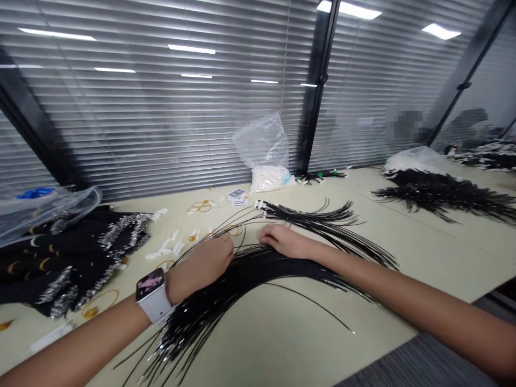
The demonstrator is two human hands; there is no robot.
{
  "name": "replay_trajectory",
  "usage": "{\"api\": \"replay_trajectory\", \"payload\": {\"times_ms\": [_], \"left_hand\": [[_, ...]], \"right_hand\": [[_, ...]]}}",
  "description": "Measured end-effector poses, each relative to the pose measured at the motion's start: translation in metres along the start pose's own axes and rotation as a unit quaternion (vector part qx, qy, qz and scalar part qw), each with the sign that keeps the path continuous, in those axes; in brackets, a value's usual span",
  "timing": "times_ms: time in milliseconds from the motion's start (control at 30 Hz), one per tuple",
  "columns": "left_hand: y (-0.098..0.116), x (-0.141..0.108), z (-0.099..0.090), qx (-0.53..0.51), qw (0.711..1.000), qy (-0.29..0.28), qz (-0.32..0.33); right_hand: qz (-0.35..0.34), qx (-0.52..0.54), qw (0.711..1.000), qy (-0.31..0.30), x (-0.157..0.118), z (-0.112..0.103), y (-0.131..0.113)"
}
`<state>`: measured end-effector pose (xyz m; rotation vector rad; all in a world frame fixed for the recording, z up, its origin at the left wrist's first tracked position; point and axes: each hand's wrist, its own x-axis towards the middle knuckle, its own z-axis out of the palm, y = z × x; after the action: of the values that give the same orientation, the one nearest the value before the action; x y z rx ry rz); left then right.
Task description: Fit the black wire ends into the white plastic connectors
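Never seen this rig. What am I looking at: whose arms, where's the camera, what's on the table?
There's no machine here. The single picture comes from a camera worn on a person's head, looking forward and down, so both bare arms are that person's own. The left hand, with a white smartwatch on its wrist, and the right hand both lie on a large fan of thin black strands; whether either grips them can't be told. The strands sit on a pale table. Also on it are small white pieces, a clear plastic bag of white pieces, black cloth with silver tinsel, and another black bundle.
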<state>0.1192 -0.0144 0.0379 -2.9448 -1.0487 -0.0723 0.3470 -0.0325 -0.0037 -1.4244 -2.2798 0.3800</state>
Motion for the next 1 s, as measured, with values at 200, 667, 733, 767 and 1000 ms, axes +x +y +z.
{"api": "replay_trajectory", "payload": {"times_ms": [200, 667, 733, 767, 1000], "left_hand": [[-0.014, -0.039, -0.007, -0.043, 0.998, -0.006, -0.047], [-0.032, -0.093, 0.014, -0.157, 0.985, 0.057, -0.035], [-0.032, -0.09, 0.013, -0.159, 0.985, 0.066, -0.03], [-0.032, -0.088, 0.012, -0.16, 0.984, 0.073, -0.029], [-0.032, -0.065, -0.001, -0.175, 0.973, 0.145, -0.04]], "right_hand": [[-0.075, 0.04, 0.996, -0.034, 0.005, 0.012, -0.034], [0.13, -0.104, 0.982, 0.094, -0.055, -0.047, -0.01], [0.165, -0.107, 0.978, 0.069, -0.067, -0.046, 0.003], [0.171, -0.104, 0.978, 0.058, -0.072, -0.044, 0.007], [0.075, -0.12, 0.977, 0.161, -0.061, -0.029, -0.021]]}}
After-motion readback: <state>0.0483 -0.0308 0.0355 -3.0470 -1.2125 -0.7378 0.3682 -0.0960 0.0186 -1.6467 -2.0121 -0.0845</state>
